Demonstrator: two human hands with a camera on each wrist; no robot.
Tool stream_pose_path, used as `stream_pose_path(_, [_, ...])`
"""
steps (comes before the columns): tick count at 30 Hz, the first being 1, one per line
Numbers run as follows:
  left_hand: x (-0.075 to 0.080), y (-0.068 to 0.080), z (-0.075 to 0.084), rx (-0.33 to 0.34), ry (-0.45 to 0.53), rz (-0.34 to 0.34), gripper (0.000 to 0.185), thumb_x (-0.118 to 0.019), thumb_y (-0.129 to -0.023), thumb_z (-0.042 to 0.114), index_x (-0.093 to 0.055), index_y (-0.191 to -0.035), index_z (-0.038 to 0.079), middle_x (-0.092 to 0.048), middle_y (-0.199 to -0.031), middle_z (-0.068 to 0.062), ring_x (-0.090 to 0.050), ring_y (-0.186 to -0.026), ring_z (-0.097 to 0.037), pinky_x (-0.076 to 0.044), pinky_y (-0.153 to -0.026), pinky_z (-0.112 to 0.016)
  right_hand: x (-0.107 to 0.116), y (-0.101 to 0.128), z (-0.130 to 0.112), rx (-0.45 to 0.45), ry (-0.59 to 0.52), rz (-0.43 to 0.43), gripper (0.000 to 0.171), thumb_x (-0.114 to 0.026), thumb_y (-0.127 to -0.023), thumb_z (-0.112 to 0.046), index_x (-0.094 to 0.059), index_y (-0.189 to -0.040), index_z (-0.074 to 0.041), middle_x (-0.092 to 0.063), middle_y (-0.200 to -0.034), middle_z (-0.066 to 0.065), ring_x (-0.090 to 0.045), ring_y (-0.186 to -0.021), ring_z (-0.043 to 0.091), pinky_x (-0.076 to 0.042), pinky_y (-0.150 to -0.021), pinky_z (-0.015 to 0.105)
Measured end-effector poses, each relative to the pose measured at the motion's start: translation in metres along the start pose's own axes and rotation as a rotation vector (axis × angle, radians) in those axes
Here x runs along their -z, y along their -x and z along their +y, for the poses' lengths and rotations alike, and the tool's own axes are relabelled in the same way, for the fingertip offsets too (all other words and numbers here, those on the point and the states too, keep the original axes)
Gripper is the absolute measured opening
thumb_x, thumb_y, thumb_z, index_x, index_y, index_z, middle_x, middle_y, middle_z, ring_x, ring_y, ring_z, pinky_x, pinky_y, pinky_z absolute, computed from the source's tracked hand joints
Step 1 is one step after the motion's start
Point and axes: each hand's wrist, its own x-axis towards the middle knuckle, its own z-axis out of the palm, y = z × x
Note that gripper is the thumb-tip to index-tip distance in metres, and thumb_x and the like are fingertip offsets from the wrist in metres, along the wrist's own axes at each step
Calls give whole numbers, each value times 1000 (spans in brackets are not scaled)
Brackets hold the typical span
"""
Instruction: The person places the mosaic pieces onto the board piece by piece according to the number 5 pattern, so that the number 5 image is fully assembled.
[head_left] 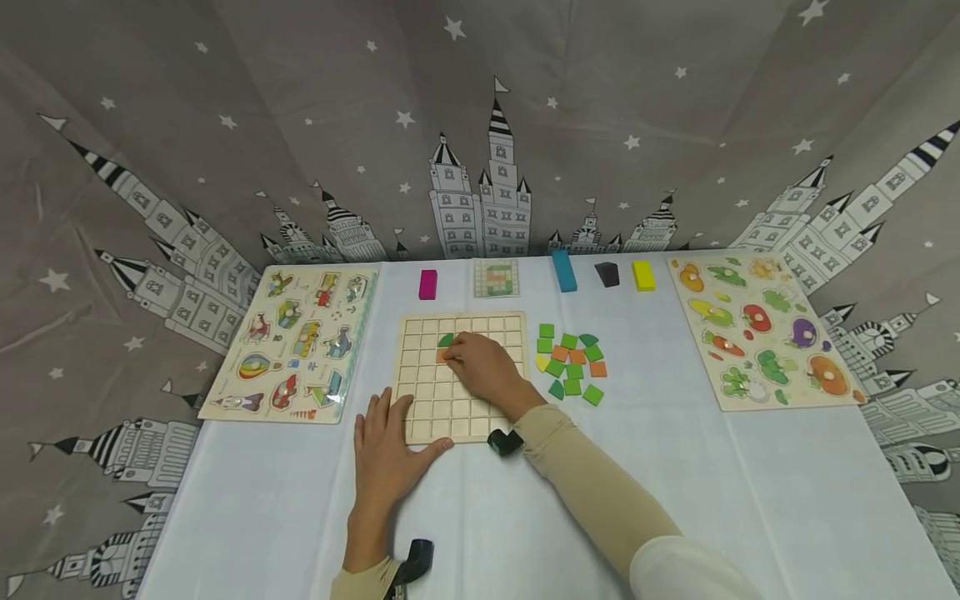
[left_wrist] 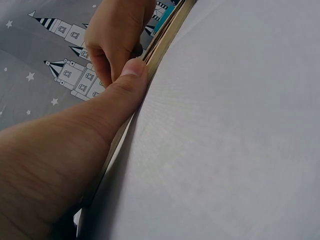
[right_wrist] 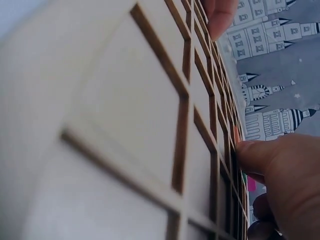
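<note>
Board, head view: pale wooden grid board (head_left: 431,414) is laid flat on white cloth (head_left: 750,483).
Left hand: (head_left: 386,462) is placed at the board's near left corner, fingers straight, thumb spread along the near edge; nothing is gripped.
Right hand: (head_left: 487,371) is held over the board, fingers curled in; orange tile (head_left: 443,356) is pinched at the fingertips, over the board's upper half.
Green piece: (head_left: 446,340) is seated on the grid, just beyond the orange tile (curved, not square).
Loose tiles: (head_left: 573,372) are scattered right of the board, green and orange mostly.
Far edge: magenta block (head_left: 427,284), pattern card (head_left: 496,286), blue block (head_left: 564,271), dark block (head_left: 607,274), yellow block (head_left: 643,275) are spread out.
Sides: board is flanked by vehicle puzzle (head_left: 298,367) on the left, vegetable puzzle (head_left: 738,354) on the right.
Thumb, left wrist view: pressed against the board's edge; right hand is seen behind, its hold hidden.
Tile, right wrist view: orange tile is touched by the right thumb tip; other fingers are tucked in shadow.
</note>
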Motion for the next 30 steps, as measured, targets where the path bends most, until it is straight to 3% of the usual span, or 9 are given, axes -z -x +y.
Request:
stream_pose_path(9, [-2,-1,4,-16,-3,56,96,-84,-72,62,-49,-146,10,-30,-164,-23,-18,-155,-46,-9,-126,-65,21,26,18,-52,59,-7,23,-60,-104,-29,-78,-116,-20,-72,-119,-3,-67,-115,17,-56,-100,33])
stream_pose_path(22, [-3,-1,2,14,0,-4,99,-81,-73,66,-45,-148,13,-25,-167,-20,-11,-158,-41,-3,-128,-62,64,136,101,-367,-81,215,18,-72,-96,-21,-78,-110,-12,-71,-118,6,-65,-115,28,-54,-101,47])
stream_pose_path(25, [-2,-1,2,12,-3,3,99,-81,-73,66,-45,-148,13,-25,-167,-20,-12,-158,-42,-3,-128,-62,69,153,119,-391,-115,249,19,-72,-96,-22,-77,-111,-11,-70,-119,8,-65,-114,30,-54,-99,49])
stream_pose_path(30, [-1,-1,2,13,0,-1,99,-81,-73,66,-45,-148,13,-25,-167,-20,-12,-158,-41,-3,-128,-62,70,169,138,-395,-142,226,26,-71,-97,-24,-75,-118,-10,-68,-125,10,-61,-122,33,-50,-105,52])
